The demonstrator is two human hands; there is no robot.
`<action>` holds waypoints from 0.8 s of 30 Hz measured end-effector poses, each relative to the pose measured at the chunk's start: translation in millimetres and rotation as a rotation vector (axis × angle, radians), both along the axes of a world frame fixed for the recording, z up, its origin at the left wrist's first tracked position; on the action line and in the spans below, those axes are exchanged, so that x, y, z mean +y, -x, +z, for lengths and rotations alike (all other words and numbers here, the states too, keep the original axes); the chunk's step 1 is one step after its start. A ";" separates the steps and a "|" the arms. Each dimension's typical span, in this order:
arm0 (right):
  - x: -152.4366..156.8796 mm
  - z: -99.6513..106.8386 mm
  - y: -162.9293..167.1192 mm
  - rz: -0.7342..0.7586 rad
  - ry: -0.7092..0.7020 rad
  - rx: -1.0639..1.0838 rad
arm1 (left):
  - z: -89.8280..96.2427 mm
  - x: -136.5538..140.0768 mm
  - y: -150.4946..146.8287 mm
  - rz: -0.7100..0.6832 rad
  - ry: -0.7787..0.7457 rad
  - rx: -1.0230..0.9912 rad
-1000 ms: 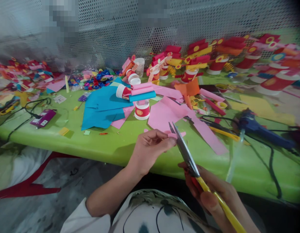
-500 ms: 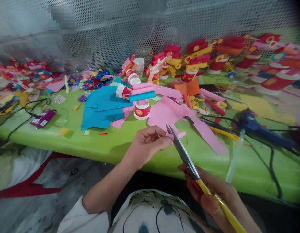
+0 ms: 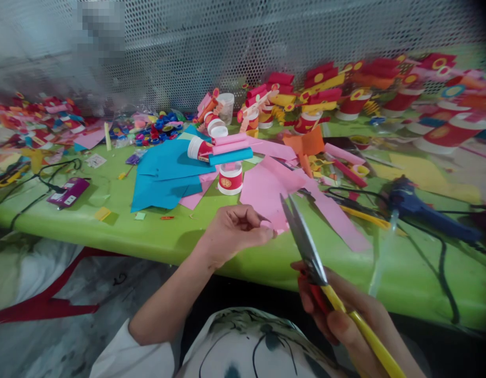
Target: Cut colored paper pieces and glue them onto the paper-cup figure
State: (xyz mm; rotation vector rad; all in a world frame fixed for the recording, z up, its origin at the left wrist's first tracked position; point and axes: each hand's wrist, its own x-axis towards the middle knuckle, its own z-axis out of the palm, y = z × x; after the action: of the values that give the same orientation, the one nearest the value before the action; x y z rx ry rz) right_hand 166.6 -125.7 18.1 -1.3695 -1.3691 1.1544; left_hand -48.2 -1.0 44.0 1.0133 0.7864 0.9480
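Observation:
My left hand (image 3: 237, 233) pinches a small piece of pink paper (image 3: 267, 225) between thumb and fingers, just above the table's front edge. My right hand (image 3: 345, 310) is wrapped round the yellow and red handles of a pair of scissors (image 3: 308, 244). Their blades point up and away, slightly parted, a short way right of the pink piece and not touching it. Behind my hands lies a larger sheet of pink paper (image 3: 262, 184). A small white cup with a red band (image 3: 230, 179) stands beside that sheet.
Blue paper sheets (image 3: 168, 170) lie left of the cup. A blue glue gun (image 3: 424, 210) with its cable rests at the right. Several red cups with paper rolls (image 3: 351, 105) line the back by a perforated metal panel (image 3: 180, 63). A purple box with cables (image 3: 69, 192) sits left.
The scissors have drawn back from the pink piece to the right, and their blades have parted a little more. My left hand has shifted slightly left and down with the piece.

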 end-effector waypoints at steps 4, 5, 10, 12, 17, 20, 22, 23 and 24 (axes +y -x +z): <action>3.6 12.8 8.8 -0.221 0.129 0.019 | 3.5 -5.0 1.4 -0.179 -0.056 0.162; 5.7 16.7 11.2 -0.284 0.119 -0.018 | 5.4 -6.7 1.5 -0.233 -0.077 0.220; 17.3 23.7 18.9 -0.278 0.024 -0.059 | 11.9 -12.0 0.0 -0.481 -0.123 0.464; 20.0 21.3 21.8 -0.270 0.044 0.018 | 11.3 -12.3 -0.6 -0.506 -0.142 0.498; 24.2 20.1 29.3 -0.300 0.016 0.140 | 3.2 -13.0 2.0 -0.419 -0.116 0.423; 29.1 21.6 31.8 -0.387 -0.036 0.063 | -4.7 -16.7 2.8 -0.347 -0.120 0.334; 32.7 21.0 33.7 -0.457 -0.042 0.030 | -10.3 -21.4 -0.1 -0.281 -0.095 0.257; 34.2 20.3 35.0 -0.481 -0.048 0.025 | -12.9 -24.1 -2.6 -0.232 -0.076 0.214; 35.5 19.6 36.3 -0.500 -0.057 0.023 | -15.2 -26.9 -5.6 -0.180 -0.058 0.173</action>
State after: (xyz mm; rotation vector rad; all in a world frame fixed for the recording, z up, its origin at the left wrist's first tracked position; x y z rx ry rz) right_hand 130.2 -90.2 37.7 -1.5368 -0.9550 0.7867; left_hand -42.6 -27.9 28.9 1.2074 0.7993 0.7395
